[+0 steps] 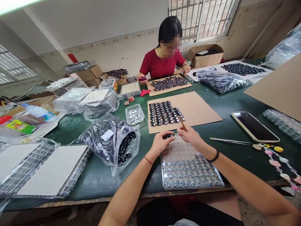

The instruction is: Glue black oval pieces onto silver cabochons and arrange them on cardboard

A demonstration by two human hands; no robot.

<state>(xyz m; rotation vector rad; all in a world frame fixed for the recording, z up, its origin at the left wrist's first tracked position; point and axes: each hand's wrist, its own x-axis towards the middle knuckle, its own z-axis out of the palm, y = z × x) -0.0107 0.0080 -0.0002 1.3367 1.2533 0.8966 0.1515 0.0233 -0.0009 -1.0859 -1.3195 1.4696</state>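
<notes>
My left hand [159, 145] is closed around a small shiny black piece [168, 136], pinched between thumb and fingers. In my right hand [192, 138] is a thin brown stick [182, 123], its upper end pointing up and its lower end near the black piece. Both hands are over a clear plastic blister tray [185, 150]; round, clear-and-silver parts [188, 174] fill its near rows. Just beyond lies a brown cardboard sheet [202, 108] with rows of black oval pieces [162, 114], each with a pale spot.
To the left are an open plastic bag of black pieces [101, 138] and a clear tub of silvery parts [134, 115]. Tweezers [229, 141] and a phone [255, 126] lie right. Across the table, a person in a red top [155, 64] works at another board [185, 85].
</notes>
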